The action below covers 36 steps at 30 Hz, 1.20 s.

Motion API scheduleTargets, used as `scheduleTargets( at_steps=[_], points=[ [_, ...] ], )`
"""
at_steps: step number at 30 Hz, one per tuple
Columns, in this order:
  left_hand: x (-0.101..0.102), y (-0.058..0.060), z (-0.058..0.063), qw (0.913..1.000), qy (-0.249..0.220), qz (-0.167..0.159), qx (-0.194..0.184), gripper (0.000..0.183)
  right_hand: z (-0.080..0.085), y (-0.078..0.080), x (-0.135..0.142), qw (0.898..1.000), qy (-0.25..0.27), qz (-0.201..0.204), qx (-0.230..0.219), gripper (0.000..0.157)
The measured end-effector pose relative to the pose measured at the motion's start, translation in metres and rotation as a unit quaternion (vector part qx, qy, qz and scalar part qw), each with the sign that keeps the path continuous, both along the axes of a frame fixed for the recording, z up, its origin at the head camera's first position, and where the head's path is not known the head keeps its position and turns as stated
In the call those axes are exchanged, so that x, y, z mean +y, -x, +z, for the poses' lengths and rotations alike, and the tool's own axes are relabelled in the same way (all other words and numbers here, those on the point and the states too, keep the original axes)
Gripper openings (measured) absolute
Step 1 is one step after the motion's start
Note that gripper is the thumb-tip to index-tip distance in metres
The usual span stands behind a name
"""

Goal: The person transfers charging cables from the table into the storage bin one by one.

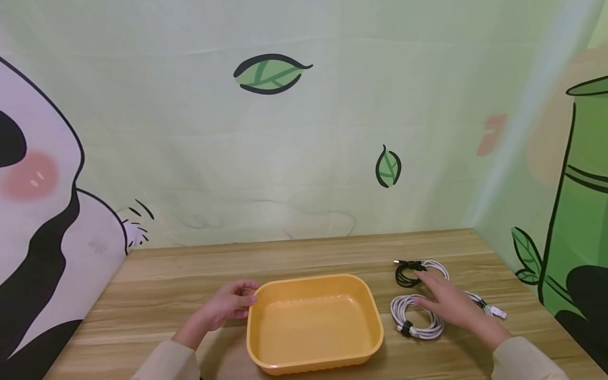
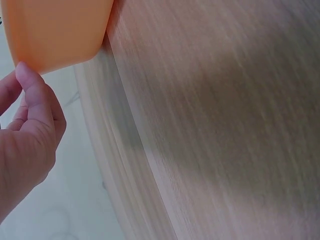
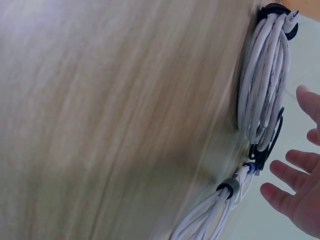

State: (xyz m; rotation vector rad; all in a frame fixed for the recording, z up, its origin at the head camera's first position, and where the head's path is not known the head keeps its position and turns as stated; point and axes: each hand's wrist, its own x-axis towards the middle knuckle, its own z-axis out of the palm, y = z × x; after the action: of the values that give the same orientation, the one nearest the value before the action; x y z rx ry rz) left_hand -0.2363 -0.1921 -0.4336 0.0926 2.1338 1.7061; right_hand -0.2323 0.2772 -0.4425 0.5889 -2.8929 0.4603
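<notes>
A yellow plastic tray (image 1: 313, 364) lies on the wooden table before me. My left hand (image 1: 231, 303) pinches its left rim near the far corner; in the left wrist view the thumb (image 2: 35, 92) touches the tray wall (image 2: 65, 35). To the tray's right, my right hand (image 1: 448, 298) hovers over several coiled cables, fingers spread and holding nothing. Under its thumb side lies a thick white cable coil (image 1: 429, 332) with a black strap. A black cable coil (image 1: 406, 279) sits by its fingertips. White cable parts (image 1: 438, 265) and a white plug (image 1: 498, 312) show beyond the hand, which partly hides them.
The wooden table (image 1: 190, 264) runs back to a pale green cloth backdrop (image 1: 304, 158) printed with leaves and a panda. In the right wrist view, a white cable bundle with a grey strap (image 3: 229, 187) lies beside the thick white coil.
</notes>
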Motion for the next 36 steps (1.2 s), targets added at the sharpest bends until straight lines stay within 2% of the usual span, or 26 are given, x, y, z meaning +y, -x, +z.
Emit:
scheduleTargets(
  at_steps=[6,11,24,36],
  points=[
    [-0.0008,0.0007,0.0001,1.0,-0.003,0.0,-0.005,0.038,0.0014,0.0008,-0.0008,1.0,0.015,0.0,-0.021,0.06],
    [-0.0016,0.0003,0.0017,0.9999,-0.007,-0.008,-0.005,0.039,0.0018,0.003,-0.001,0.998,0.049,0.007,-0.048,0.056],
    [-0.0023,0.0012,-0.0012,0.9998,-0.013,-0.009,-0.009,0.038,-0.0066,0.0057,0.0017,0.991,0.104,-0.004,-0.08,0.05],
    [-0.0028,0.0017,-0.0019,0.9998,-0.015,-0.009,-0.011,0.038,-0.0074,0.0062,0.0039,0.976,0.166,-0.022,-0.14,0.048]
  ],
)
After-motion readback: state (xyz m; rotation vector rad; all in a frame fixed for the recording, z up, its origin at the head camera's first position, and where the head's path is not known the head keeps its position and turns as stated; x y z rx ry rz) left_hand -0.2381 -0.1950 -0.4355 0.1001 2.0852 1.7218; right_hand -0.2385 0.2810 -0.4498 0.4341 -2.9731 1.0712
